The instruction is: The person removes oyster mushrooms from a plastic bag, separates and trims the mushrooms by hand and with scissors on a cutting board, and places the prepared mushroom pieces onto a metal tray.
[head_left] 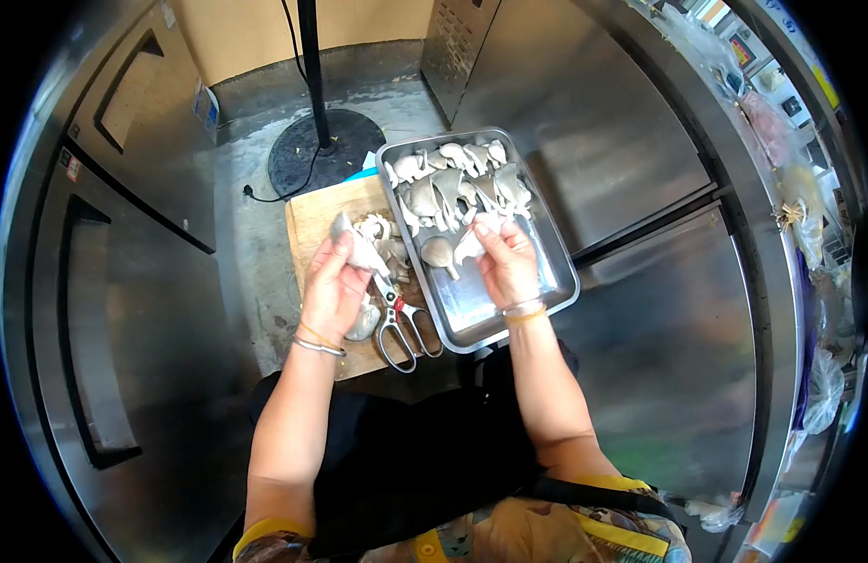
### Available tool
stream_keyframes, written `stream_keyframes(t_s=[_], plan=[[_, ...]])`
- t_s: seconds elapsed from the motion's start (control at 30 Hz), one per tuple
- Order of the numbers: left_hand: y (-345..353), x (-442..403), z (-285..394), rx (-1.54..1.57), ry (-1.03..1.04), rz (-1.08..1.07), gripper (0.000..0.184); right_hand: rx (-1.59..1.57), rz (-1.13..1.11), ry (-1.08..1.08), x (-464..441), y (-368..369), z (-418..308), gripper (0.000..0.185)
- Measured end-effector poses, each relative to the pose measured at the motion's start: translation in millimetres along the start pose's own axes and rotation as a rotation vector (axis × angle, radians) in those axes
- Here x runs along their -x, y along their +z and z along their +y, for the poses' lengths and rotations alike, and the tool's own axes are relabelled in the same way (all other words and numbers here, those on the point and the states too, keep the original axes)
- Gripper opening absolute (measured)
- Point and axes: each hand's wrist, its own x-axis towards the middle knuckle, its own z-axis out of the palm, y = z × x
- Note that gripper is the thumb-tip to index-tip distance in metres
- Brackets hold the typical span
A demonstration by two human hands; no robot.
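Note:
My left hand is closed on a grey-white oyster mushroom, held over the wooden cutting board. Above the metal tray, my right hand pinches a pale oyster mushroom piece. Rows of oyster mushrooms fill the tray's far half, and a single round-capped mushroom lies in front of them. On the board, more mushrooms sit partly behind my left hand. Scissors rest near the board's front edge, handles toward me, beside another mushroom.
A black pole on a round base stands behind the board, with a cable and plug on the floor. Steel cabinet doors flank me on the left and right. Plastic bags hang at the far right.

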Motion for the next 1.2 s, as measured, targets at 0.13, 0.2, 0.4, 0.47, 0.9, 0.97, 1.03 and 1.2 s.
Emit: stream_keyframes(t_s=[0.13, 0.2, 0.4, 0.47, 0.9, 0.97, 1.03, 1.2], plan=[[-1, -4, 2, -0.198, 0.007, 0.108, 0.021, 0.739, -0.035, -0.068, -29, -19, 14, 0.024], [-4, -4, -2, -0.220, -0.066, 0.088, 0.021, 1.198, -0.095, -0.126, -38, -24, 38, 0.030], [-3, -1, -11, -0.362, -0.232, 0.040, 0.022, 1.491, -0.215, -0.283, -41, -16, 61, 0.035], [-7, -3, -13, -0.384, -0.237, 0.036, 0.022, 1.462, -0.202, -0.411, -37, -16, 55, 0.037], [-31, 1, -7, -1.049, 0.199, 0.012, 0.036, 0.710, -0.046, 0.137, -18, -42, 35, 0.018], [-35, 13, 18, -1.695, 0.171, 0.071, 0.042, 0.732, -0.050, 0.209, -24, -59, 43, 0.018], [-51, 23, 21, -1.823, 0.088, 0.079, 0.047, 0.748, -0.057, 0.282, -27, -65, 52, 0.018], [-51, 46, 8, -2.085, -0.030, 0.022, 0.045, 1.030, 0.029, 0.220, -31, -72, 64, 0.035]])
